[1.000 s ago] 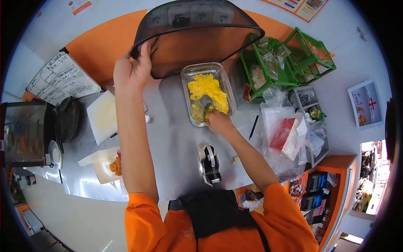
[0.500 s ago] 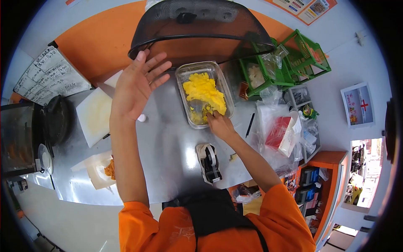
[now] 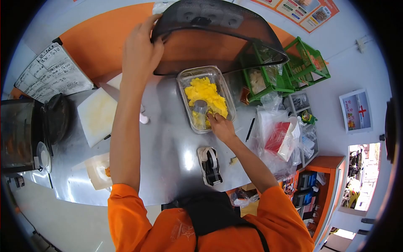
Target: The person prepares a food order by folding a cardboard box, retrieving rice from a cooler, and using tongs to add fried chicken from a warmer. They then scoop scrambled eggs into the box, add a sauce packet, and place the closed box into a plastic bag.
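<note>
My left hand (image 3: 143,48) is closed around the left edge of a black mesh food cover (image 3: 222,46), which stands tilted up behind the tray. Below the cover sits a clear-walled tray (image 3: 181,80) with a crumbly yellow food (image 3: 210,93), perhaps scrambled egg. My right hand (image 3: 221,127) is at the tray's near right corner, its fingers closed at a see-through scoop (image 3: 200,110) that rests upright in the food. The scoop's handle is mostly hidden by my fingers.
A tape dispenser (image 3: 210,166) stands near the front edge. To the left lie a white cutting board (image 3: 97,116) and a paper wrapper with fried food (image 3: 98,172). Green baskets (image 3: 268,84), a black pen (image 3: 250,128) and a red-and-white box (image 3: 279,138) are at right.
My left hand has gone from spread and free to gripping the cover's edge, and the cover has shifted right. The scoop now stands more upright in the food.
</note>
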Demonstrator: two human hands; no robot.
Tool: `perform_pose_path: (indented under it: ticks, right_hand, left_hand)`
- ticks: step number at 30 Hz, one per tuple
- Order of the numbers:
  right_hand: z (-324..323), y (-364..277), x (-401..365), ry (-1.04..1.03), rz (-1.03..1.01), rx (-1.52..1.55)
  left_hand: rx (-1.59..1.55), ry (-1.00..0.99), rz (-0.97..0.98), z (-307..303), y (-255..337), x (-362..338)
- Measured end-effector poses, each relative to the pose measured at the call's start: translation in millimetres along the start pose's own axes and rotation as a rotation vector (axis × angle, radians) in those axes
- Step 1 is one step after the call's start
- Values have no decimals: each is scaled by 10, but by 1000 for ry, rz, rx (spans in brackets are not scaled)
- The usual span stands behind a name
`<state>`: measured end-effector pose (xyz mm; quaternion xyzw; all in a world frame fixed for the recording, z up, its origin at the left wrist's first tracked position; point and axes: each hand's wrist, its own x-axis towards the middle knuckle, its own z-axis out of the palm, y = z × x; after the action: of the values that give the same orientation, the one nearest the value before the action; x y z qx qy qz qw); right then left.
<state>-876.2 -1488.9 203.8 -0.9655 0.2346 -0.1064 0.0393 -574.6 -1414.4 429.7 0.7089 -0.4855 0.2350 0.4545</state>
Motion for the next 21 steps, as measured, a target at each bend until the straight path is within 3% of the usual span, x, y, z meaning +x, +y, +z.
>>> perform_pose_path:
  ticks: [6,9,12,15,21]
  right_hand:
    - [72,-9,-51,-48,14,-123]
    - [62,-37,-14,-62,41,-146]
    - [53,-79,-47,-86,129,-126]
    - [52,-118,-77,-88,176,-74]
    - [-5,-188,-175,-98,200,-5]
  left_hand:
    - [-107,-151,-230,261,-276,246]
    - [-233,-116,-299,285,-441,147]
    - [-173,-190,-292,120,-306,102]
    - [-51,-159,-165,33,-185,144]
    - [-55,-283,-250,142,-433,402]
